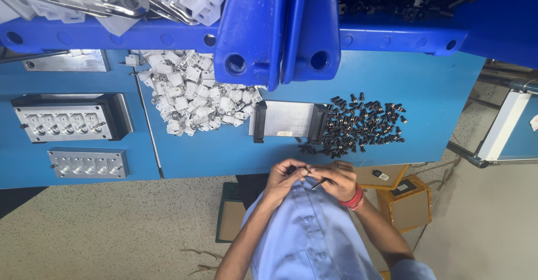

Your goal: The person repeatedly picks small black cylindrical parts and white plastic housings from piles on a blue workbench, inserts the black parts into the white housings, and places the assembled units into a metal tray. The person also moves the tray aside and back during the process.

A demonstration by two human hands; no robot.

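Two hands are being held together at the near edge of a blue table (426, 89), just above the person's blue shirt (314, 235). The view is inverted, so the person's body is appearing at the bottom of the picture. The left hand (284, 178) is being kept closed around a small dark part (292, 170), which is being pinched at the fingertips. The right hand (339, 180) is being closed on a thin dark pin (319, 183), whose tip is being pointed toward the left hand. A red band (354, 199) is being worn on the right wrist.

Several containers are being kept at the far side of the table. A blue bin (112, 33) is being filled with white plastic housings and bright metal clips. A second blue bin (403, 36) is being filled with small black parts. Both bins are being overlapped by a blue tray wall (249, 28) with round holes.

Loose stock is being laid directly on the table. A heap of white housings (190, 95) is being kept left of a grey metal block (288, 120), and a scatter of small black pieces (361, 126) is being kept just right of it. Two metal fixtures (67, 120) (88, 163), each with a row of sockets, are being kept well apart from the hands. Brown cardboard boxes (403, 204) are being stored on the floor beside the person.
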